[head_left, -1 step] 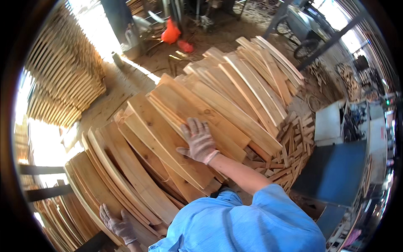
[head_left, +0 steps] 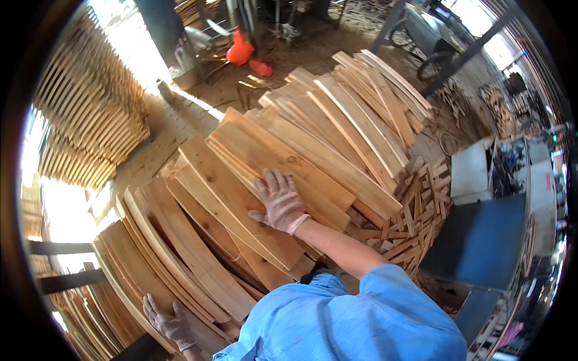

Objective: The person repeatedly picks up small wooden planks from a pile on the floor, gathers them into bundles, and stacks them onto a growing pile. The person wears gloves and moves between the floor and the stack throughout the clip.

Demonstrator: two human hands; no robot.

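A long row of wooden boards (head_left: 201, 253) leans in overlapping layers across the middle of the view. My right hand (head_left: 280, 201), in a knitted work glove, lies spread on a wide board (head_left: 295, 162) near the row's centre. At the lower left, my left hand (head_left: 168, 325), gloved too, rests with its fingers extended against an upright board (head_left: 135, 265) at the near end of the row. Neither palm's underside shows. Next to the right hand is a knotty board (head_left: 226, 195) lying at a slant.
Offcuts (head_left: 421, 207) are heaped right of the boards, beside a dark blue panel (head_left: 478, 240). A tall stack of slats (head_left: 90, 102) stands at the far left. Dark rails (head_left: 66, 278) cross the left edge. An orange-red bag (head_left: 240, 48) and a wheeled cart (head_left: 424, 36) are farther back.
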